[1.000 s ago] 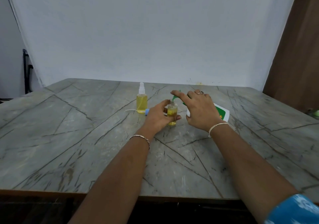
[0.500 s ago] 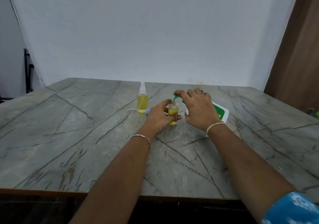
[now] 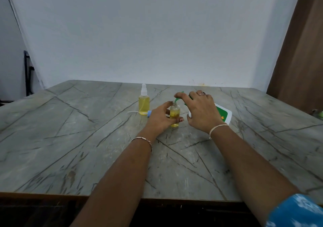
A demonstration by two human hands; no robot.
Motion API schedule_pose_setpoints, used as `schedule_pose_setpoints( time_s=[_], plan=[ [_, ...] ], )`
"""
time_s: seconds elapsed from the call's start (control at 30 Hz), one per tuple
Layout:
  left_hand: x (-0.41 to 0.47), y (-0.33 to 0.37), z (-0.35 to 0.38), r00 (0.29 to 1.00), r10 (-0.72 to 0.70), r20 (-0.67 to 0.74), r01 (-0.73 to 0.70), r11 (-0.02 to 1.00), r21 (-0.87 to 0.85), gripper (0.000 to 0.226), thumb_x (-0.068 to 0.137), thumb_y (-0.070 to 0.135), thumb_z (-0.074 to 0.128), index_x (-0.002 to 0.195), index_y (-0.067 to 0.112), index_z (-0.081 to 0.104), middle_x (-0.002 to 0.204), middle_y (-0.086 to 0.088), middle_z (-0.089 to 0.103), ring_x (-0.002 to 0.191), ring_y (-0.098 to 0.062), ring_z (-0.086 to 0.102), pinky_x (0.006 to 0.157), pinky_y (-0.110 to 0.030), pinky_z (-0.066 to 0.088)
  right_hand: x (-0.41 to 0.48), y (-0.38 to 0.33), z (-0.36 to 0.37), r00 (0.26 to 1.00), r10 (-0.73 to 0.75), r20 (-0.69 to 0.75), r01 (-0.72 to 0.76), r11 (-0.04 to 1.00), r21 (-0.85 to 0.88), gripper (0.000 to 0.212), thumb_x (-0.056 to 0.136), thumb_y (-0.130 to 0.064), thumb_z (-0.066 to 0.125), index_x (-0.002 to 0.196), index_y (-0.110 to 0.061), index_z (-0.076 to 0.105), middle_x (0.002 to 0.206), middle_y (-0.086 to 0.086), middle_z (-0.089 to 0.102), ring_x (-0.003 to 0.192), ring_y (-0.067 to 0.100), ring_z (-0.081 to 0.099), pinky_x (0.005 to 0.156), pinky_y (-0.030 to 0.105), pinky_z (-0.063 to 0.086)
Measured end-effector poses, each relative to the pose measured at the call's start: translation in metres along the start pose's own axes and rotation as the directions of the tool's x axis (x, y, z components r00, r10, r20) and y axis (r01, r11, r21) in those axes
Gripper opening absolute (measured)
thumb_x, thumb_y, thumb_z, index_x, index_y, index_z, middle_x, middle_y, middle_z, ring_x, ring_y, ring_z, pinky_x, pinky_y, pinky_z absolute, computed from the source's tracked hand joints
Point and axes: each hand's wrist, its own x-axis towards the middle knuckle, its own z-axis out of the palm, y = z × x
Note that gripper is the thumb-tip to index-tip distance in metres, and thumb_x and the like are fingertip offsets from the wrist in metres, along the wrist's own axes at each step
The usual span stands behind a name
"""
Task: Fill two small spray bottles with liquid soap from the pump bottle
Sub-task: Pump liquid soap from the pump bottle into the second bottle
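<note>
The left hand point(image 3: 160, 116) holds the open spray bottle point(image 3: 175, 114) upright on the table point(image 3: 87, 148), with the thumb and fingers wrapped round its body. The right hand point(image 3: 201, 111), just right of that bottle, curls over the head of the pump bottle point(image 3: 225, 115), fingers on top and thumb lower down. The pump bottle leans toward the open bottle, so the green spout point(image 3: 178, 97) sits right over its neck.

Yellow soap reaches roughly two thirds up the open bottle, though the fingers cover part of it, so that level is a guess. Left of it and slightly farther back stands the capped spray bottle point(image 3: 144, 104), full of yellow liquid and apparently finished. The loose sprayer top point(image 3: 149, 113), with its blue collar and white tube, lies just left of the open bottle, behind the left hand. I judge one bottle done, and the second needs a few more pumps and then its top.

Against the frame a second ago, hands, spout and bottles keep the same arrangement, and any rise in the soap is too small to tell.
</note>
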Motion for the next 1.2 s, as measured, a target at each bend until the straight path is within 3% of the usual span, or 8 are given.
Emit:
schedule_pose_setpoints(
  time_s=[0.3,0.47,0.77,0.9,1.07,1.2],
  plan=[
    [-0.0004,-0.0026,0.001,0.999,0.028,-0.022,-0.027,1.0,0.009,0.073,0.069,0.043,0.082,0.131,0.02,0.052,0.109,-0.002,0.068,0.101,-0.015,0.064,0.09,-0.031,0.052,-0.0007,-0.0012,0.0004,1.0,-0.009,-0.01,0.009,1.0,-0.016,0.076,0.073,-0.026,0.068,0.137,-0.034,0.029,0.109,0.007,0.058,0.105,0.031,0.053,0.085,0.044,0.044],
    [0.0017,-0.0046,0.0017,1.0,0.021,-0.019,-0.021,1.0,-0.002,0.07,0.072,0.041,0.081,0.131,0.018,0.052,0.108,-0.003,0.069,0.096,-0.015,0.065,0.078,-0.018,0.049,-0.0038,0.0019,0.0005,0.999,-0.047,-0.02,0.046,0.997,-0.058,0.091,0.072,-0.023,0.069,0.144,-0.039,0.015,0.102,0.008,0.058,0.099,0.03,0.054,0.08,0.043,0.046],
    [0.0024,-0.0033,0.0015,1.0,0.017,-0.01,-0.018,0.999,-0.027,0.064,0.071,0.037,0.082,0.126,0.019,0.055,0.099,0.001,0.067,0.095,-0.017,0.065,0.082,-0.024,0.051,0.0002,-0.0021,-0.0002,1.0,-0.003,-0.014,0.003,1.0,0.023,0.071,0.07,-0.023,0.069,0.132,-0.033,0.035,0.105,0.006,0.059,0.102,0.03,0.054,0.083,0.045,0.045],
    [0.0028,-0.0035,0.0014,1.0,0.016,-0.007,-0.016,1.0,-0.017,0.066,0.071,0.038,0.082,0.128,0.018,0.054,0.101,0.002,0.066,0.097,-0.016,0.065,0.086,-0.025,0.051,-0.0009,-0.001,-0.0003,1.0,-0.01,-0.008,0.01,1.0,0.006,0.074,0.072,-0.025,0.068,0.135,-0.033,0.032,0.105,0.006,0.059,0.102,0.03,0.054,0.083,0.043,0.045],
    [0.0036,-0.0051,0.0014,1.0,0.008,-0.008,-0.007,1.0,0.007,0.072,0.071,0.042,0.08,0.132,0.017,0.051,0.113,-0.005,0.068,0.103,-0.018,0.063,0.093,-0.031,0.051,-0.0039,0.002,-0.0016,0.999,-0.039,0.008,0.039,0.998,-0.049,0.093,0.075,-0.024,0.066,0.147,-0.041,0.009,0.104,0.007,0.056,0.101,0.029,0.054,0.08,0.042,0.046],
    [0.0021,-0.0031,0.0018,1.0,0.007,-0.015,-0.007,1.0,0.003,0.073,0.072,0.041,0.08,0.134,0.017,0.05,0.114,-0.004,0.067,0.102,-0.016,0.063,0.088,-0.025,0.049,-0.003,0.001,-0.0039,0.999,-0.019,0.031,0.019,1.0,-0.01,0.08,0.076,-0.024,0.065,0.142,-0.038,0.021,0.11,0.006,0.056,0.106,0.03,0.053,0.086,0.042,0.044]
  ],
)
